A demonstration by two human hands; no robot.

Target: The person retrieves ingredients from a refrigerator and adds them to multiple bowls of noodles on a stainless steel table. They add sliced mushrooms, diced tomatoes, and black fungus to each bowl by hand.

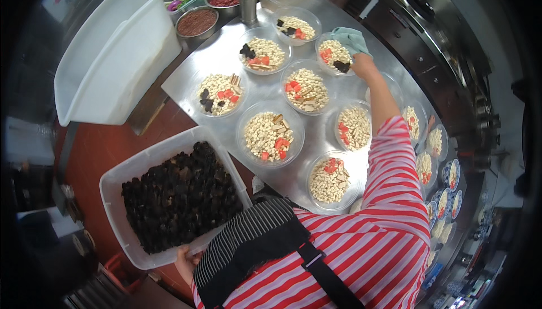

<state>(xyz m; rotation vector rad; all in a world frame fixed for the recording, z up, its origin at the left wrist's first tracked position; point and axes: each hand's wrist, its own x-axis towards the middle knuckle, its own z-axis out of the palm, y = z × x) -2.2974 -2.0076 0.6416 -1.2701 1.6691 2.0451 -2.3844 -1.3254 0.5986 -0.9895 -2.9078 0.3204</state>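
Note:
My left hand (185, 263) grips the near rim of a translucent plastic bin (114, 210), which is heaped with black, lumpy food pieces (178, 199) whose kind I cannot make out. My right arm stretches across the steel table. At its end, my right hand (362, 66) reaches to the rim of a clear plastic bowl (333, 52), its fingers closed and partly hidden. Pale kernel-like pieces, red cubes and a black clump (341, 66) lie in that bowl, the clump close to my fingertips. A green cloth (350, 40) bunches against the bowl beside the hand.
Several similar bowls (270, 134) cover the steel table (195, 72); some hold black pieces, others only pale and red ones. A deep white tub (118, 55) stands at the left. Along the back are a metal bowl of reddish-brown granules (196, 22) and a metal shaker (248, 5).

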